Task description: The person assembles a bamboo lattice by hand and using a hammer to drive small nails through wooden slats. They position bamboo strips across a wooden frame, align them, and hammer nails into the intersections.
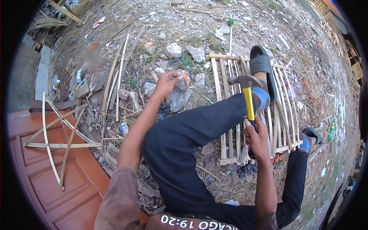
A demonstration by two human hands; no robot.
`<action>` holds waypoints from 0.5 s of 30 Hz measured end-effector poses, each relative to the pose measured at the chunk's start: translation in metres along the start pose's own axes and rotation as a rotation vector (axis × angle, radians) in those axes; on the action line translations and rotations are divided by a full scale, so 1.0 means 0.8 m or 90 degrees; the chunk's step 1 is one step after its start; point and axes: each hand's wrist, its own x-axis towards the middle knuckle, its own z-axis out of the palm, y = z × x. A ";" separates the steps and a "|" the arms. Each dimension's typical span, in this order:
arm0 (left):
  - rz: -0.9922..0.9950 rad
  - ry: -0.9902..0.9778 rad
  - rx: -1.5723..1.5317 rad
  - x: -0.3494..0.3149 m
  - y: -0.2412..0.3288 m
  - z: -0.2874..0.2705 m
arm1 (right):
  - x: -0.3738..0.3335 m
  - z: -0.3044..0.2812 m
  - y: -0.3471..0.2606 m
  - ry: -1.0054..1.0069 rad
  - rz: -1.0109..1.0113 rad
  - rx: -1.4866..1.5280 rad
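My right hand [257, 138] grips the black end of a claw hammer [250, 103] with a yellow shaft, its metal head upward beside my sandaled foot. Left of it, my left hand [166, 85] is closed in a pinch at the edge of a clear plastic bag [178, 99]; small reddish-brown contents show near the fingertips, too small to name. A frame of pale wooden slats [226, 111] lies on the ground at the right. My foot in a grey sandal [261, 63] rests on its slats, and the other sandal [312, 135] is beside its near right corner.
A reddish-brown panelled door [69, 184] lies at lower left with crossed thin bamboo strips [57, 145] over it. Long wooden strips [122, 76] lie on the rubble left of my arm. Pale stones [174, 50] sit beyond my left hand. Litter and dry grass cover the ground.
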 end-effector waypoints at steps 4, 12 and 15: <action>0.180 0.145 0.245 -0.002 0.016 0.002 | 0.047 0.005 -0.029 -0.010 -0.106 -0.169; 0.257 0.144 0.139 -0.021 0.013 0.004 | 0.167 0.061 -0.043 -0.079 -0.347 -0.434; 0.141 0.177 0.142 -0.026 0.013 0.017 | 0.188 0.074 -0.052 -0.170 -0.266 -0.533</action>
